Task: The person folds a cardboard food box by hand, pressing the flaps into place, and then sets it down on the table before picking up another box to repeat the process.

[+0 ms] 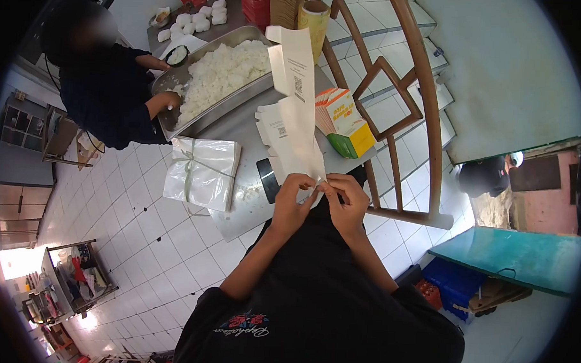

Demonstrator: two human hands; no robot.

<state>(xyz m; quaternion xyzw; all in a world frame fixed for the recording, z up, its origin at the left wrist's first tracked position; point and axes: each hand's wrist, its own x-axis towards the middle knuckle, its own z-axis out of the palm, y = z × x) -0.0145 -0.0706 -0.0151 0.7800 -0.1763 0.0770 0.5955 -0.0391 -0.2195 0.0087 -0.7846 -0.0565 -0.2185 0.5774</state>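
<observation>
A white cardboard blank [299,105] with printed codes stands upright in front of me, its lower end pinched between my left hand [296,204] and my right hand [344,202]. The fingers of both hands are closed at that end, close together. Behind it, another white printed blank [276,136] rests on the metal table [238,212]. Just left of my left hand lies a dark phone-like object [266,179]. A stack of orange, yellow and green printed cartons [347,122] sits to the right of the blank.
A tied bundle of white sheets [203,172] lies at the table's left. Beyond it, a co-worker [108,79] reaches into a metal tray [226,99] of rice, holding a small bowl [177,55]. A brown railing [427,109] and stairs stand at the right.
</observation>
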